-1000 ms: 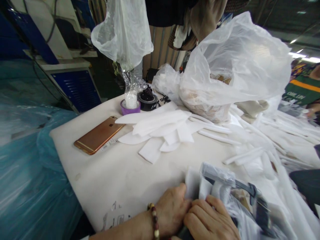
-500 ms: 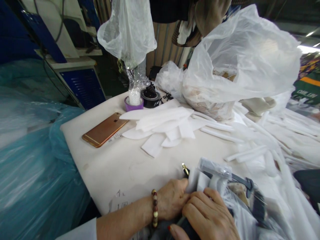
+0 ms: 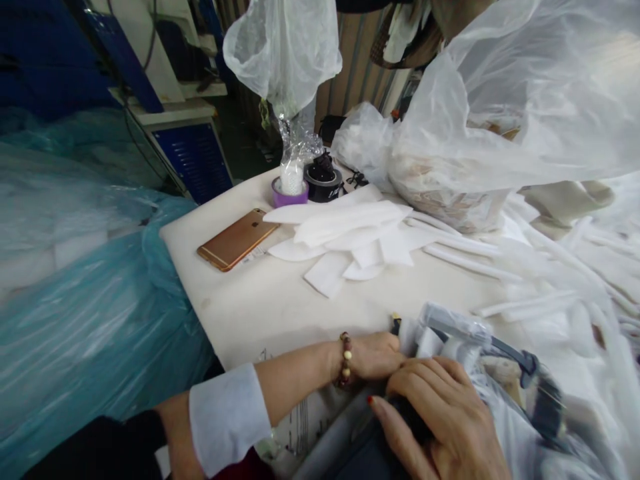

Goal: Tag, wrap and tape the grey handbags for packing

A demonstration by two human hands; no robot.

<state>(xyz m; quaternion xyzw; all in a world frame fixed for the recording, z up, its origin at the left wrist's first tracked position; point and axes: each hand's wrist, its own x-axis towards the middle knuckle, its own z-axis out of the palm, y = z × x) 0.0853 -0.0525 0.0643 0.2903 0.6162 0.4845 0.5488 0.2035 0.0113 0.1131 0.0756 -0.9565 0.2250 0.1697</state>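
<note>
At the lower middle of the head view lies a dark handbag (image 3: 363, 453), its straps wrapped in clear plastic and white foam. My right hand (image 3: 445, 410) rests over its top edge, fingers bent down and thumb apart along the dark side. Just beyond it, my left hand (image 3: 375, 357), with a beaded bracelet at the wrist, is closed at the same edge; my right hand partly covers its fingers, and what they hold is hidden. A small gold-coloured metal tip (image 3: 395, 319) pokes up behind the left hand. Right of the hands is a plastic-wrapped dark strap (image 3: 515, 357).
White foam pieces (image 3: 350, 233) lie loosely on the table (image 3: 235, 307). Left of them is a gold phone (image 3: 237, 240). Behind stand purple tape (image 3: 290, 199) and black tape (image 3: 324, 190). A large clear bag (image 3: 450, 180) bulges at right; blue-green plastic (image 3: 115, 340) fills the left side.
The view has shifted, so the table's things sit further right and slightly higher. My left forearm now shows more, with its white cuff and dark sleeve. Both hands stay at the handbag's edge.
</note>
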